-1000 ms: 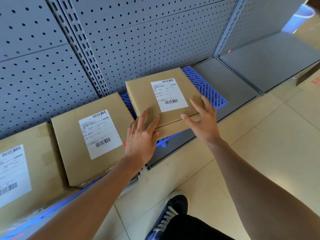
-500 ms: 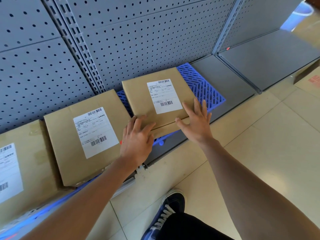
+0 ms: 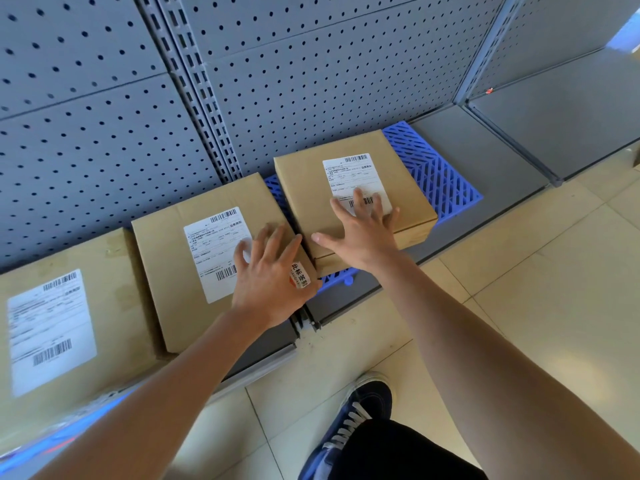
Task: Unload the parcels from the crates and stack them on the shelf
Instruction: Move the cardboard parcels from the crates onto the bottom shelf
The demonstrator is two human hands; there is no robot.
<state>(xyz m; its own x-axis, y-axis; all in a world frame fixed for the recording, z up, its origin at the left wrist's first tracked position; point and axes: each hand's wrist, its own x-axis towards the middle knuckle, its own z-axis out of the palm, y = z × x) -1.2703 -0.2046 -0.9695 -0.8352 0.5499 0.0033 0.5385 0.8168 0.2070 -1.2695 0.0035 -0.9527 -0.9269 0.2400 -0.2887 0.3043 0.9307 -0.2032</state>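
Three brown cardboard parcels with white shipping labels lie in a row on the low grey shelf (image 3: 485, 157). The right parcel (image 3: 308, 181) sits on a blue slatted plastic mat (image 3: 436, 174). My right hand (image 3: 363, 230) lies flat on its top, fingers spread over the label's lower part. My left hand (image 3: 273, 271) rests flat, fingers straight, on the right near corner of the middle parcel (image 3: 166, 244). The left parcel (image 3: 114, 306) lies untouched at the frame's left edge.
A grey perforated back panel (image 3: 311, 74) rises behind the parcels. The shelf continues bare to the right (image 3: 568, 123). Beige floor tiles (image 3: 536, 271) lie in front, with my blue shoe (image 3: 360, 407) near the shelf edge.
The right hand slid from the right parcel's near edge up onto its top and label. The left hand moved off that parcel onto the middle parcel's corner.
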